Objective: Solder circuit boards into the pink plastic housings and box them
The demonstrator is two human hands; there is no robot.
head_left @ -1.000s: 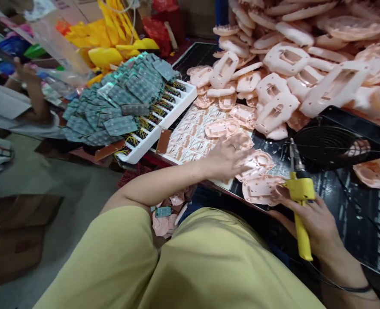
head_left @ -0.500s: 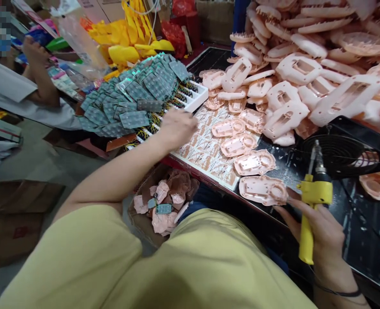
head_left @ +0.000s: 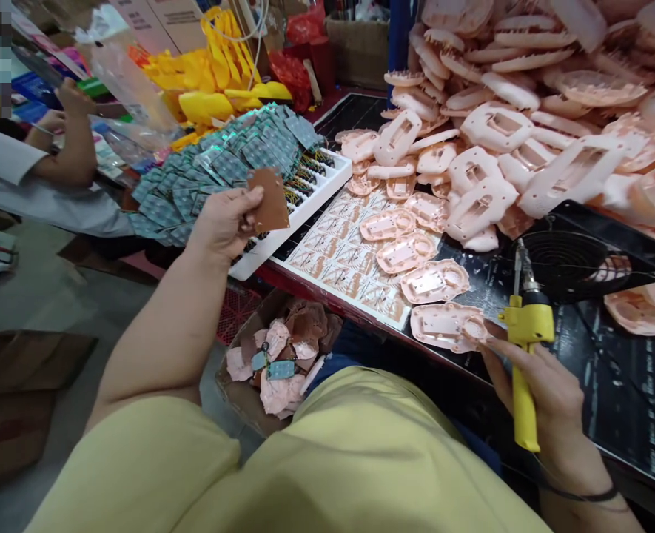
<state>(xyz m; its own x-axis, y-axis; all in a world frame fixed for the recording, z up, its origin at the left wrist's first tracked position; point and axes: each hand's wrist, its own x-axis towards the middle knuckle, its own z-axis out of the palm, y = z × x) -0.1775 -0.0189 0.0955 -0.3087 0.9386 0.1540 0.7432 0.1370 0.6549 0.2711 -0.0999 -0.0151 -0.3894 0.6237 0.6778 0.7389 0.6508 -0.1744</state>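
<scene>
My left hand [head_left: 224, 218] pinches a brown piece of card [head_left: 270, 200] in front of the white tray. Green circuit boards [head_left: 221, 159] with thin wires lie heaped along that tray [head_left: 327, 178]. In my right hand [head_left: 549, 385] is a yellow soldering gun [head_left: 525, 363], its metal tip pointing up and away from me. The fingertips of this hand reach the edge of the nearest pink plastic shell [head_left: 448, 326]. More open shells lie in a row beyond it, their hollow sides up.
Pink shells [head_left: 527, 126] are piled high at the back right. A black fan-like unit [head_left: 593, 252] sits on the right of the table. Below the table edge stands a box of scraps [head_left: 232, 392]. Yellow plastic parts [head_left: 205, 107] lie behind the boards; another person's arm [head_left: 75, 141] is at left.
My left hand has drawn back to the left from over the tray and now holds up the brown card. My right hand stays by the nearest shell with the soldering gun.
</scene>
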